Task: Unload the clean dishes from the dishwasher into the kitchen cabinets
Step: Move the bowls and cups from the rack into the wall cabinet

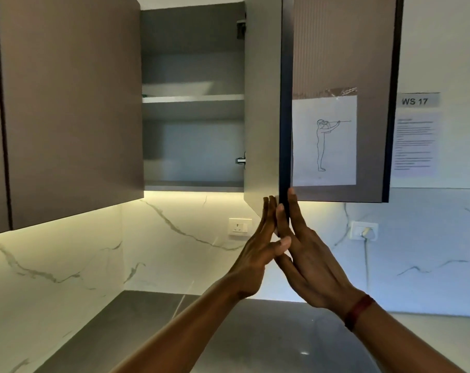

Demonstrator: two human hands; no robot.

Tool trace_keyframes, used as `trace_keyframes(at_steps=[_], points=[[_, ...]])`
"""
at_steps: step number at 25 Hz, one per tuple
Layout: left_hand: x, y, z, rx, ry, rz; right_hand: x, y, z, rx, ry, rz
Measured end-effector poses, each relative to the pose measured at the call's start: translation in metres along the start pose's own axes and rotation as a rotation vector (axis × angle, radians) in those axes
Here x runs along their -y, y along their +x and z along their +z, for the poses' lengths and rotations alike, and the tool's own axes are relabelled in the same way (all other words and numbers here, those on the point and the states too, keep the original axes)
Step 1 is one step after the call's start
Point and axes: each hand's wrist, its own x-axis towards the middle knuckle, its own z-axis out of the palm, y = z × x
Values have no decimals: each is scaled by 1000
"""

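An upper kitchen cabinet (193,103) stands open, and its door (263,103) is swung out toward me. A white dish (177,88) sits on the upper shelf; the lower shelf looks bare. Both my hands reach up to the door's bottom corner. My left hand (258,246) has straight fingers that touch the door's inner face. My right hand (306,257) lies with straight fingers against the door's outer edge. Neither hand holds a dish. No dishwasher is in view.
A closed cabinet door (66,103) hangs to the left. A glass-front door (341,98) with a taped drawing is on the right. Below lie a grey countertop (255,332), a marble backsplash, and two wall sockets (240,227) (363,230), one with a cable.
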Motion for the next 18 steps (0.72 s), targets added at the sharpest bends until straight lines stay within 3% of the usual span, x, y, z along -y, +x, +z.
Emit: trace_keyframes(at_steps=[5, 13, 18], points=[[-1, 21, 13, 173, 115, 41, -18, -14, -6, -53, -127, 109], [22, 66, 54, 310, 704, 62, -66, -32, -27, -60, -199, 229], [34, 86, 69, 379, 757, 21, -99, -36, -36, 9, -303, 299]])
